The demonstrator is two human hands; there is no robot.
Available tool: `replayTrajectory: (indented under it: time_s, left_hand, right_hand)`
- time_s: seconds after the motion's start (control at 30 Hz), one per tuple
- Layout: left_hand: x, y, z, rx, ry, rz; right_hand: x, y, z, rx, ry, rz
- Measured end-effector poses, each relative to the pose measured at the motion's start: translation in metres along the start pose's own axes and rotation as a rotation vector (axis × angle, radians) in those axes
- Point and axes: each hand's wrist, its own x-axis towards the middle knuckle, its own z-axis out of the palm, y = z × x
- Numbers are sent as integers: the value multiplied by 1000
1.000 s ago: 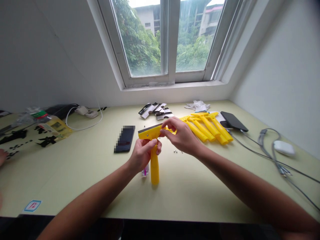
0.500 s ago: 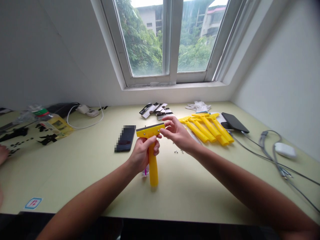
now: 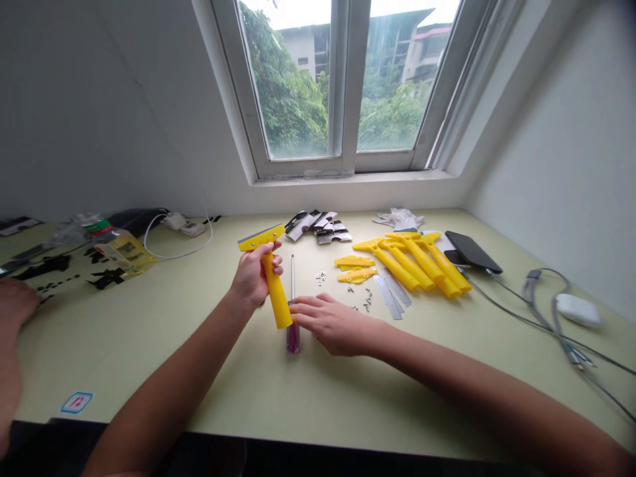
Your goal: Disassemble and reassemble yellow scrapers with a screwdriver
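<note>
My left hand (image 3: 252,275) is closed around the yellow handle of a scraper (image 3: 277,291), held tilted above the table. Its head carries a grey blade strip and small screws. A screwdriver (image 3: 293,341) with a clear purple handle lies below, its shaft pointing towards the window. My right hand (image 3: 338,324) is over the table with fingers stretched towards the screwdriver's handle, close to the scraper's lower end; whether they touch either is unclear. Nuts (image 3: 321,277), screws (image 3: 368,301), yellow clamp plates (image 3: 356,273) and metal blades (image 3: 391,295) lie beyond it.
Several yellow scraper handles (image 3: 412,262) lie at the right, near a black phone (image 3: 473,252), cables (image 3: 546,308) and a white case (image 3: 578,310). Blade packets (image 3: 318,226) and a white glove (image 3: 399,218) are at the back. At left are a bottle (image 3: 122,245) and another person's arm (image 3: 14,318).
My left hand has moved the scraper left and up, tilting it. My right hand has left the scraper's head and come down beside the screwdriver. The dark phone near my left hand no longer shows.
</note>
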Motion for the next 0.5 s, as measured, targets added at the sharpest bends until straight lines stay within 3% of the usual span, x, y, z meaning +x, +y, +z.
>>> replayTrajectory:
  time_s: [0.17,0.33,0.43,0.5]
  left_hand:
    - [-4,17,2,6,-34,2]
    - [-12,10,5,24,-57,-24]
    - [-15,2,3,32,-86,-7]
    - [-18,-4,2,31,-102,-4]
  right_hand:
    - [-1,-6,-7,-127,-43,-20]
    - [-3,-6,-25,-195,-42,-47]
    - [-9,2,-55,-145,63,71]
    - [-17,9,-80,-9,217,251]
